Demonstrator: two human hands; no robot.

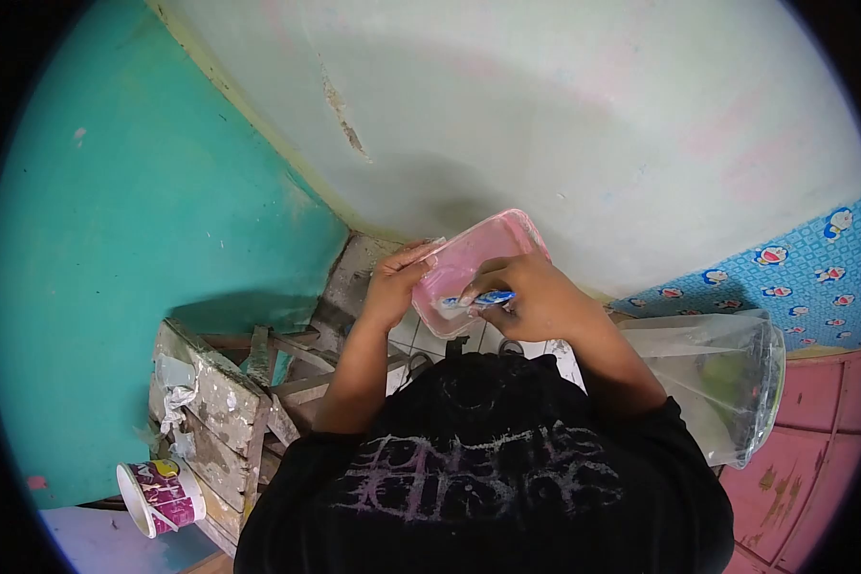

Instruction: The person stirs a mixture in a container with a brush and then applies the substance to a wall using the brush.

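Observation:
My left hand grips the left edge of a pink plastic container, holding it up in front of my chest. My right hand reaches into the container and is closed around a small blue-and-white tool, whose tip rests in whitish paste at the container's bottom. Part of the tool is hidden under my fingers. My black shirt fills the lower middle of the view.
A paint-spattered wooden stool or ladder stands at lower left, with a patterned paper cup beside it. A clear plastic jar sits at right on a pink surface. Teal and pale walls are close ahead.

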